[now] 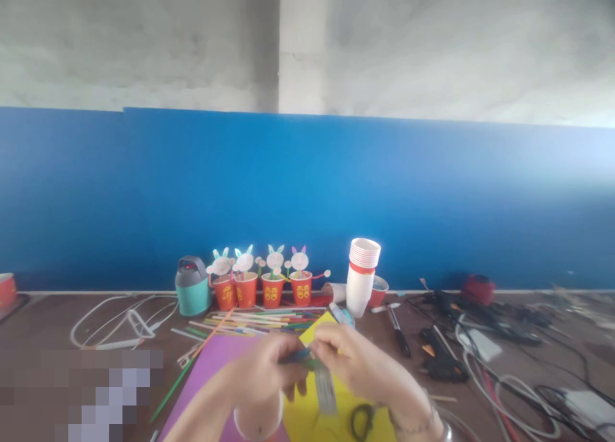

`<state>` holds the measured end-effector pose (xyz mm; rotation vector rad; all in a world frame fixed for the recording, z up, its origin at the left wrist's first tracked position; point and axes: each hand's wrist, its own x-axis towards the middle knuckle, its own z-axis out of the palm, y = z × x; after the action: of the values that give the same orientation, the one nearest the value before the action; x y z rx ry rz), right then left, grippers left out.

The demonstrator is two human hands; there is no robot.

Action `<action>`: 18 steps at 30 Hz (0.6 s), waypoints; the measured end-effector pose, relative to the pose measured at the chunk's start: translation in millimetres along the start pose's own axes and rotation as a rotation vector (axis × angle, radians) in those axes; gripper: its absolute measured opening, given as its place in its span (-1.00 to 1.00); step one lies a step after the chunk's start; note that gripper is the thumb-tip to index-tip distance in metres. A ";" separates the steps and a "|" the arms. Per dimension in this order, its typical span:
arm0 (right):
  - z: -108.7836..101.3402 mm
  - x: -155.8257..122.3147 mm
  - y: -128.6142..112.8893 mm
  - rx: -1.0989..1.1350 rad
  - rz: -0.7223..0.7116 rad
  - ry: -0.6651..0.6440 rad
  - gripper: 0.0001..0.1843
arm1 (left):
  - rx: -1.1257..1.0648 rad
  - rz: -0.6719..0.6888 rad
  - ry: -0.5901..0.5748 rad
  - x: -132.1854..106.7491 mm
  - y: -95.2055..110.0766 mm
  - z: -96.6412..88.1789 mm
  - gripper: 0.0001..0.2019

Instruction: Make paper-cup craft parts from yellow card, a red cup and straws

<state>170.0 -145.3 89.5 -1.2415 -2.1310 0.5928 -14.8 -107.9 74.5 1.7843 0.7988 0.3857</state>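
Note:
My left hand and my right hand meet low in the middle, both pinched on a thin green-blue strip, perhaps a straw; the blur hides what it is. A pale grey strip hangs below the fingers. Under the hands lie a yellow sheet and a purple sheet. Black-handled scissors rest on the yellow sheet by my right wrist.
Several red cups with paper bunnies line the blue wall, beside a teal speaker and a stack of white cups. Coloured straws lie ahead. A black marker, a glue gun and tangled cables fill the right.

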 end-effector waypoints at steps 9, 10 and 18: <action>0.6 12.1 23.7 0.311 0.092 0.089 -0.58 | 0.874 0.498 0.727 12.7 -19.5 25.9 -0.72; 1.4 13.0 24.5 0.326 0.091 0.099 -0.58 | 0.944 0.558 0.773 15.4 -21.9 27.3 -0.69; 10.8 19.4 19.3 0.368 0.167 0.143 -0.59 | 1.118 0.596 0.843 22.9 -32.4 30.7 -0.60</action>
<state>167.1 -120.1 74.7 -1.2170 -1.7163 0.8947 9.7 -108.1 30.7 2.9764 1.1597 1.3358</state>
